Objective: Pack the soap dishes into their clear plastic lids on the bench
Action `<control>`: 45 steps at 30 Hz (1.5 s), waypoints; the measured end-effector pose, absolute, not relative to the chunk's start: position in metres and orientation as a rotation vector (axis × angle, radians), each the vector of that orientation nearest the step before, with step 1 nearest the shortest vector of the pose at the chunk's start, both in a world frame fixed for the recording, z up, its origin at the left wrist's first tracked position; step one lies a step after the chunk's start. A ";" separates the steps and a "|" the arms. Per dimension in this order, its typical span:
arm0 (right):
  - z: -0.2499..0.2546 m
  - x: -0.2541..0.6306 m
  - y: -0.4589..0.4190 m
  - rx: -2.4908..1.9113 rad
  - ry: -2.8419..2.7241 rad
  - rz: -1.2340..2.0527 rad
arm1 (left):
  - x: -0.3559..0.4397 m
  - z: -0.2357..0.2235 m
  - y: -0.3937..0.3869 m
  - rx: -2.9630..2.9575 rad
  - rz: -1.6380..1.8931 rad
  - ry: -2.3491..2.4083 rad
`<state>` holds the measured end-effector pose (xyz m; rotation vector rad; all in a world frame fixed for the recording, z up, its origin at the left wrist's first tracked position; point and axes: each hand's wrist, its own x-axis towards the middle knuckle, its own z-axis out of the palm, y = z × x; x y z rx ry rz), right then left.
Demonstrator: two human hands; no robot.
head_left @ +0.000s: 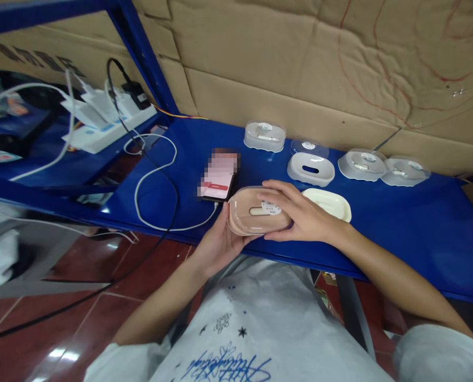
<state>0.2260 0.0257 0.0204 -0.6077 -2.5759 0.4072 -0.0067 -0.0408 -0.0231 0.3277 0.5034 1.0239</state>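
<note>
A pink soap box (244, 216) with a clear lid and a white label is held over the front edge of the blue table. My left hand (224, 233) cups its left end from below, thumb along the side. Over its right end, my right hand (295, 212) has its fingers wrapped across the lid and the near side. A slot with a pale piece shows through the lid. Behind my right wrist lies a cream oval tray (334, 204), partly hidden by the hand. Just left of the box a phone (219, 178) lies on the table, its screen lit.
Along the back stand white soap boxes (265, 137) with clear lids; one white base (311, 168) has its clear lid (310, 148) behind it. A white cable (156, 172) runs to the phone. Left are a power strip (101, 132) and a blue upright (144, 58); cardboard (260, 63) lines the back.
</note>
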 end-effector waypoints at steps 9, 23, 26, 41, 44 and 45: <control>0.017 0.228 0.027 -0.621 -2.516 0.550 | -0.005 -0.023 -0.042 0.404 1.026 0.536; 0.017 0.230 0.023 -0.707 -2.560 0.548 | -0.009 -0.025 -0.042 0.406 0.987 0.486; 0.032 0.235 0.017 -0.686 -2.577 0.519 | -0.012 -0.030 -0.043 0.448 0.936 0.397; -0.007 0.490 -0.007 -1.843 -1.918 -0.140 | -0.012 -0.032 -0.038 0.703 0.816 0.357; -0.013 0.493 -0.001 -1.798 -2.024 -0.113 | -0.012 -0.031 -0.039 0.696 0.820 0.366; -0.011 0.490 0.000 -1.789 -2.044 -0.125 | -0.012 -0.031 -0.039 0.698 0.822 0.365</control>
